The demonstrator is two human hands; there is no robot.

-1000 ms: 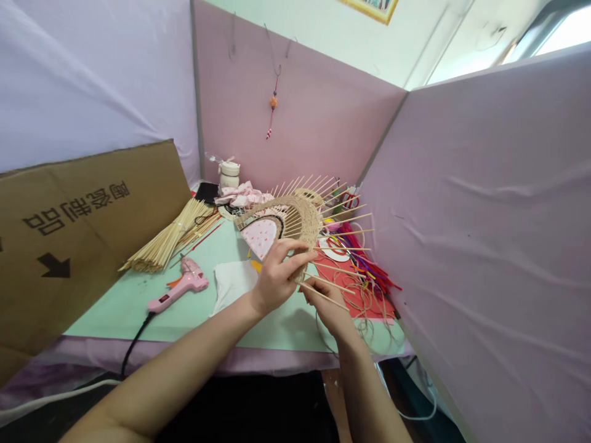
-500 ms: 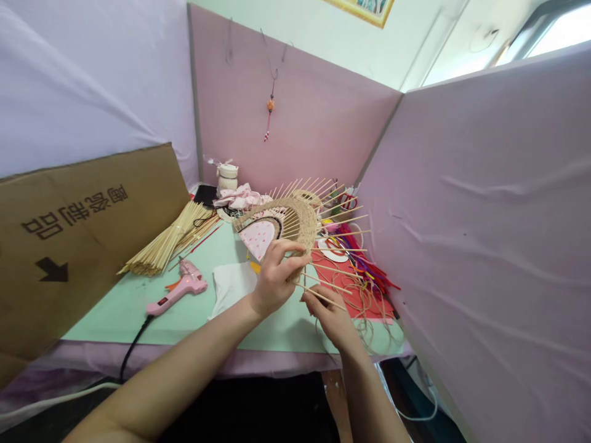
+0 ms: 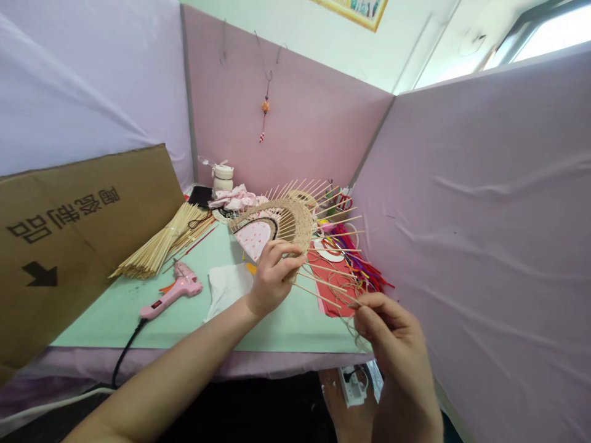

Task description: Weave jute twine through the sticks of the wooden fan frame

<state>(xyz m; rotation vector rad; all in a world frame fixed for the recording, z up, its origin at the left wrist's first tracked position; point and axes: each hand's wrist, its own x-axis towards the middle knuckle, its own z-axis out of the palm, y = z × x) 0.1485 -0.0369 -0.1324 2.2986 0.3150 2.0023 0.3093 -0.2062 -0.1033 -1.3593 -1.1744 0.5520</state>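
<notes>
A fan-shaped weaving [image 3: 302,224] of tan twine over pale sticks is held up above the table, its bare stick ends fanning outward. Pink patterned cloth [image 3: 253,239] covers its inner part. My left hand [image 3: 276,271] is closed around the weaving's lower edge, thumb and fingers pinching the woven band. Off to the right, my right hand [image 3: 392,326] pinches a strand of twine [image 3: 349,299] near the lowest stick tips. Loose loops of the same twine hang below those fingers, partly hidden by the hand.
A pink glue gun [image 3: 173,292] with a black cord lies left on the green tabletop [image 3: 184,332]. Behind it are a bundle of sticks [image 3: 154,243] and a cardboard sheet [image 3: 83,246]. White cloth [image 3: 226,286], red sheets [image 3: 330,280] and coloured pipe cleaners [image 3: 367,267] lie around the weaving.
My right hand has moved right and toward me, away from the weaving's edge, drawing the twine out. My left hand keeps its hold on the weaving. The view has shifted slightly.
</notes>
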